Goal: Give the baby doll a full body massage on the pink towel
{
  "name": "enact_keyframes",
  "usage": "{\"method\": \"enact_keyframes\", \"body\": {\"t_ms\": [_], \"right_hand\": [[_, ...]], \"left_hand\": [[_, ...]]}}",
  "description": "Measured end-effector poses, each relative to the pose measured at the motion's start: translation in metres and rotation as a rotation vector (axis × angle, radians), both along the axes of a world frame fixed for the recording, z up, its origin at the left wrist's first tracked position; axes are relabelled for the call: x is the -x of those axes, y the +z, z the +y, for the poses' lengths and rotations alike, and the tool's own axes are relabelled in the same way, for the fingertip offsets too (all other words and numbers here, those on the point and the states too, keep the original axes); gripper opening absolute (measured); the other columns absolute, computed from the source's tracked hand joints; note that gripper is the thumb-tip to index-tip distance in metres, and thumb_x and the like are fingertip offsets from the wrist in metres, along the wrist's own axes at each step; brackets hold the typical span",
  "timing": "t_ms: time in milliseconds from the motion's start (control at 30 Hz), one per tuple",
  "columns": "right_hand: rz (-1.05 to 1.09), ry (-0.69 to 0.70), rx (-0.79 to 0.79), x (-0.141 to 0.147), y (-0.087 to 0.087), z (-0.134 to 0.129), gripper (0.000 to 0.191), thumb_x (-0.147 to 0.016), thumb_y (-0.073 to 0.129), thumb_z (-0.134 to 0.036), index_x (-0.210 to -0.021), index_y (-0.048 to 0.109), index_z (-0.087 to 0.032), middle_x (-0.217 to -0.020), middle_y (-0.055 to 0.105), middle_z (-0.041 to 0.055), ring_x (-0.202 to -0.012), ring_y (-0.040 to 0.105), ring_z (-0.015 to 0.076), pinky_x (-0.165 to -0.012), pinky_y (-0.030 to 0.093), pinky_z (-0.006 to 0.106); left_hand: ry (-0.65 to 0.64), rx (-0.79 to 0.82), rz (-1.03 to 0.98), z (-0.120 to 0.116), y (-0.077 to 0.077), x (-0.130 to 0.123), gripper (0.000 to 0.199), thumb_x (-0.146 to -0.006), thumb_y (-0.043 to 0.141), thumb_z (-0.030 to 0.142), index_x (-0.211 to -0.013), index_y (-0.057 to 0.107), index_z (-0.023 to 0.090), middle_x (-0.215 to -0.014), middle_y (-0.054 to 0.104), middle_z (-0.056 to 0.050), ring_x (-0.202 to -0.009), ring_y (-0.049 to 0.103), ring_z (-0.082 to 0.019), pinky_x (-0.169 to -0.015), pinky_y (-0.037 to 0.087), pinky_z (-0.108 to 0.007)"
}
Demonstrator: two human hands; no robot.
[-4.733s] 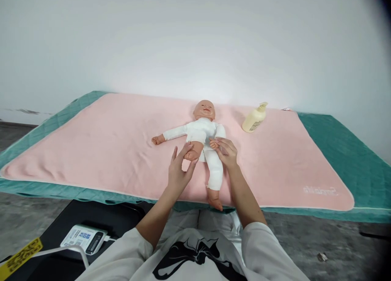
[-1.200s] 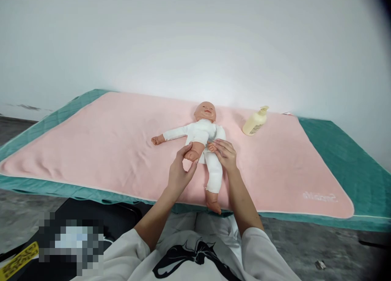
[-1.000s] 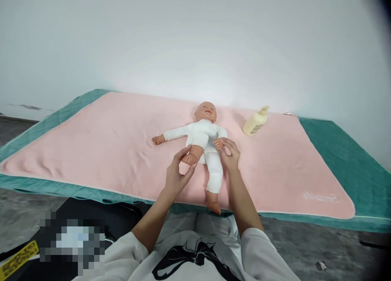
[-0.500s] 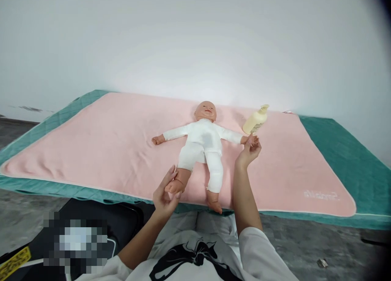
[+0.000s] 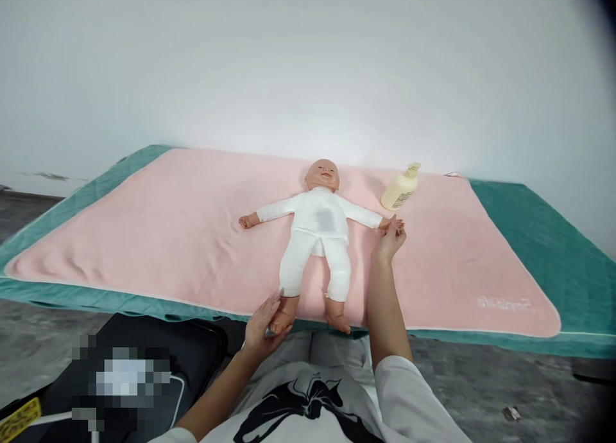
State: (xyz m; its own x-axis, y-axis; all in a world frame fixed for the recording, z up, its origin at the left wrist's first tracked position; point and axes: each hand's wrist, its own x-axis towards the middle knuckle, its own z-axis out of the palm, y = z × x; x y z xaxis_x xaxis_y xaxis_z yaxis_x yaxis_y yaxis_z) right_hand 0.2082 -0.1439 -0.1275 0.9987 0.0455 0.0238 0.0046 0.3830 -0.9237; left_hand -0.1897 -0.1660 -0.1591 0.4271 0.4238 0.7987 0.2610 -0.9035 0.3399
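A baby doll [image 5: 320,221] in white cloth lies on its back on a pink mat [image 5: 168,231], its head toward the wall and both arms spread. My left hand [image 5: 262,327] holds the doll's foot on the left, fingers along its outer side and thumb below. That leg lies stretched out beside the other one. At the right, my right hand [image 5: 392,241] is closed around the doll's small hand with bent fingers. A pale yellow pump bottle [image 5: 400,187] stands just beyond my right hand, near the doll's outstretched arm.
The mat covers a green quilted surface [image 5: 543,244] that ends at a white wall [image 5: 308,64]. Below its front edge, at lower left, is a black chair-like object [image 5: 192,353] with a blurred item and a white cable. A small scrap [image 5: 511,413] lies on the grey floor.
The doll's leg on the left went from bent and raised to stretched out flat, with my left hand moving down along with the foot. My right hand stays at the doll's hand.
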Motion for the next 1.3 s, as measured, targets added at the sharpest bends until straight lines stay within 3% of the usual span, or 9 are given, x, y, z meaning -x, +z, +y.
{"method": "enact_keyframes", "body": {"t_ms": [200, 500, 700, 833, 967, 1167, 1300], "right_hand": [[0.003, 0.01, -0.021, 0.0, 0.001, -0.002, 0.045, -0.08, 0.061, -0.045, -0.113, 0.047, -0.018, -0.131, 0.057, 0.0106, -0.123, 0.059, 0.0202, -0.101, 0.053, 0.038], [-0.069, 0.021, -0.096, 0.009, 0.011, -0.004, 0.052, -0.077, 0.066, -0.039, -0.12, 0.047, -0.017, -0.135, 0.055, 0.0117, -0.126, 0.057, 0.0201, -0.11, 0.045, 0.045], [-0.251, 0.026, -0.077, 0.024, 0.029, -0.006, 0.051, -0.08, 0.067, -0.038, -0.122, 0.049, -0.017, -0.135, 0.055, 0.0133, -0.128, 0.055, 0.0218, -0.112, 0.042, 0.045], [-0.445, 0.058, 0.009, 0.04, 0.039, -0.007, 0.046, -0.083, 0.065, -0.04, -0.12, 0.051, -0.018, -0.126, 0.059, 0.0124, -0.12, 0.059, 0.0223, -0.105, 0.048, 0.046], [-0.633, 0.083, 0.06, 0.05, 0.038, -0.008, 0.043, -0.083, 0.065, -0.04, -0.118, 0.053, -0.018, -0.116, 0.061, 0.0105, -0.111, 0.063, 0.0216, -0.101, 0.052, 0.046], [-1.067, 0.161, 0.176, 0.06, 0.032, -0.012, 0.029, -0.086, 0.062, -0.028, -0.114, 0.059, -0.021, -0.108, 0.068, 0.0089, -0.103, 0.067, 0.0211, -0.092, 0.058, 0.045], [-1.246, 0.233, 0.197, 0.064, 0.031, -0.011, 0.027, -0.086, 0.061, -0.021, -0.113, 0.063, -0.024, -0.111, 0.071, 0.008, -0.104, 0.069, 0.0206, -0.086, 0.062, 0.042]], "left_hand": [[0.029, 0.051, 0.047, -0.001, -0.009, 0.001, 0.044, -0.08, 0.071, 0.034, -0.121, 0.058, 0.022, -0.11, 0.072, -0.012, -0.101, 0.071, -0.027, -0.08, 0.063, -0.039], [-0.044, 0.079, 0.005, -0.002, -0.004, 0.001, 0.058, -0.085, 0.064, 0.026, -0.139, 0.043, 0.021, -0.124, 0.066, -0.017, -0.112, 0.067, -0.029, -0.084, 0.062, -0.041], [-0.14, 0.102, -0.097, 0.005, 0.006, -0.001, 0.063, -0.083, 0.065, 0.019, -0.142, 0.041, 0.023, -0.129, 0.063, -0.018, -0.114, 0.065, -0.032, -0.087, 0.061, -0.048], [-0.252, 0.158, -0.161, 0.017, 0.022, -0.01, 0.069, -0.082, 0.068, 0.02, -0.144, 0.039, 0.028, -0.14, 0.056, -0.015, -0.123, 0.058, -0.034, -0.098, 0.055, -0.053], [-0.32, 0.128, -0.223, 0.03, 0.047, -0.027, 0.07, -0.083, 0.067, 0.019, -0.146, 0.038, 0.024, -0.143, 0.053, -0.016, -0.128, 0.054, -0.032, -0.104, 0.05, -0.054], [-0.301, 0.138, -0.179, 0.041, 0.087, -0.052, 0.058, -0.086, 0.065, 0.021, -0.14, 0.044, 0.019, -0.14, 0.055, -0.019, -0.13, 0.053, -0.031, -0.104, 0.049, -0.052], [-0.273, 0.155, -0.13, 0.049, 0.104, -0.065, 0.049, -0.087, 0.064, 0.021, -0.133, 0.049, 0.017, -0.137, 0.057, -0.018, -0.131, 0.052, -0.03, -0.108, 0.045, -0.055]]}}
